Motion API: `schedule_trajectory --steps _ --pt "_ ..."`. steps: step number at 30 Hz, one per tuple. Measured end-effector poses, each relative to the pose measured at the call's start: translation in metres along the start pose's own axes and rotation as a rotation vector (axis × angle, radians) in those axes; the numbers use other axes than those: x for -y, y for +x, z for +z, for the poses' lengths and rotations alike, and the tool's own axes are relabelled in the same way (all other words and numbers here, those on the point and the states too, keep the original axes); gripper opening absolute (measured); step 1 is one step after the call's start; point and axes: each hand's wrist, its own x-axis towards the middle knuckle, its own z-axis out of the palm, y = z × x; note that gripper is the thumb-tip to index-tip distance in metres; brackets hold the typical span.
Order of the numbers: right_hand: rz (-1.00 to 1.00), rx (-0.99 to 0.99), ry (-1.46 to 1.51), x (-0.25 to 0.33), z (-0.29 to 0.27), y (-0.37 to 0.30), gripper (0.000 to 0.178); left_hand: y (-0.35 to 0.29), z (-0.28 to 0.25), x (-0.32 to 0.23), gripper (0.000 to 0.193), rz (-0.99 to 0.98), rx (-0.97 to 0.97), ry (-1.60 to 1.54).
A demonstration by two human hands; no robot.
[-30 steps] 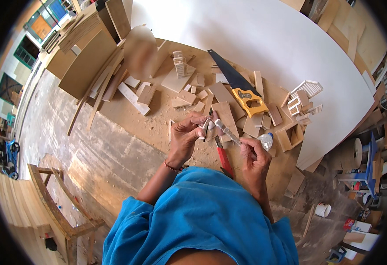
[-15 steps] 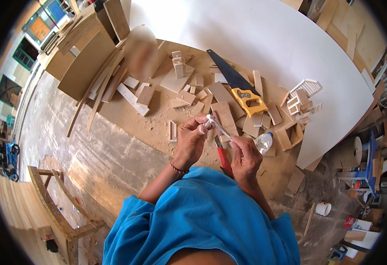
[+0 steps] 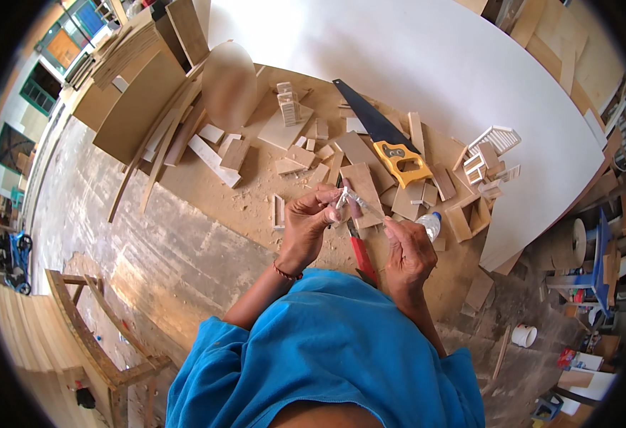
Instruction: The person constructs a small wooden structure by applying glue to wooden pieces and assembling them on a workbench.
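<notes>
Between the thumb and fingers of my left hand [image 3: 309, 220] is a small whitish piece [image 3: 342, 200], its exact kind too small to tell. My right hand [image 3: 410, 250] pinches the near end of a thin pale strip [image 3: 367, 206], which slants up to the piece in my left hand and is smeared by motion. Both hands are over the board in front of my blue shirt. Below them lies a red-handled tool [image 3: 361, 255]. Close beyond my right hand is a clear plastic bottle [image 3: 431, 225] with a blue cap.
A handsaw [image 3: 403, 163] with a yellow handle lies among wood offcuts [image 3: 299, 157]. Tiny slatted wooden models [image 3: 495, 141] stand at right, another [image 3: 287, 103] farther back. A small wooden frame [image 3: 278, 212] lies left of my hands. A large white panel [image 3: 427, 57] spans the back.
My right hand has moved right and slightly toward me, away from my left hand. My left hand has shifted only a little, still pinching the small piece.
</notes>
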Motion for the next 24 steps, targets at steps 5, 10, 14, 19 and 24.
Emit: schedule_trajectory --steps 5,10,14,19,24 --pt "-0.045 0.049 -0.009 0.002 -0.003 0.0 0.027 0.001 0.002 -0.002 0.032 0.03 0.013 0.081" --pt "-0.052 0.069 0.118 0.004 -0.008 0.001 0.026 0.002 0.002 -0.001 0.033 0.062 0.013 0.052" --pt "0.024 0.001 0.109 0.004 -0.004 0.003 0.025 0.001 0.003 -0.001 0.033 0.071 0.017 0.052" --pt "-0.028 0.051 0.095 0.0 -0.006 -0.001 0.027 0.005 0.003 0.003 0.031 0.064 0.028 -0.021" --pt "0.05 0.058 0.06 -0.006 -0.019 -0.01 0.027 0.013 0.002 0.023 0.032 -0.089 -0.001 -0.081"
